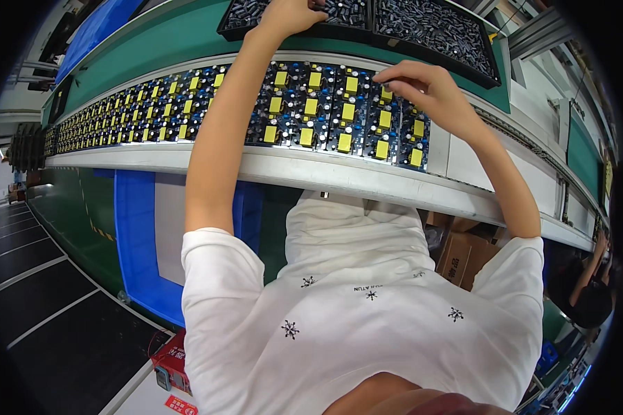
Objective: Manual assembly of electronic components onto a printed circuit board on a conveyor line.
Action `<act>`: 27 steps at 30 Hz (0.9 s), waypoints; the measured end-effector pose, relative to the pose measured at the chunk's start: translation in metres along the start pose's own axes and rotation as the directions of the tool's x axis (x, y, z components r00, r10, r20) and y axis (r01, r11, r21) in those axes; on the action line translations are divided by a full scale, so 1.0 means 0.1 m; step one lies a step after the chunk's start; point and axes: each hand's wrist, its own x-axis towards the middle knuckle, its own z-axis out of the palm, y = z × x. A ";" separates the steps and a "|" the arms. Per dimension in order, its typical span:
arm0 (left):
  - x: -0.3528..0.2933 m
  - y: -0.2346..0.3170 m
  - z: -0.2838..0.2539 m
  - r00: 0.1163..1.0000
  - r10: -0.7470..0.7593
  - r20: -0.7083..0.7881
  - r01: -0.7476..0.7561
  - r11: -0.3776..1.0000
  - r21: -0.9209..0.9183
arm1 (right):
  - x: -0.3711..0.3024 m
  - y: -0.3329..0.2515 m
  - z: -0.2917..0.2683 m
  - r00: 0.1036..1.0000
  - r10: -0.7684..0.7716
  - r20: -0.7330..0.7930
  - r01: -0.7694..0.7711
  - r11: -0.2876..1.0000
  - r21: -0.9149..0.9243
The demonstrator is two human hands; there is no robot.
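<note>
Left hand (289,17) at the black parts tray (345,32), right hand (428,83) over circuit boards (348,114) — grips impossible to tell — where a light, upright pinch seems best.

Bright, even light here, the shirt (367,325) glowing white with soft shadows in its folds! The fisheye bows the rail (367,175), black swallows the corners, and fine detail softens toward the rim.
</note>
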 end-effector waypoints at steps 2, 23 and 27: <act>0.05 -0.19 0.03 0.996 -0.050 0.075 0.057 0.994 -0.097 | 0.04 -0.08 0.07 0.998 0.057 0.033 -0.061 0.992 0.115; -0.35 0.41 -0.91 0.921 -0.286 -0.266 -0.009 0.667 -0.745 | 0.09 -0.18 0.31 0.998 0.035 0.056 -0.024 0.983 -0.180; -0.85 0.74 -0.92 0.939 -0.312 -0.147 0.086 0.624 -0.776 | 0.13 -0.23 0.34 0.998 0.042 0.042 -0.033 0.981 -0.192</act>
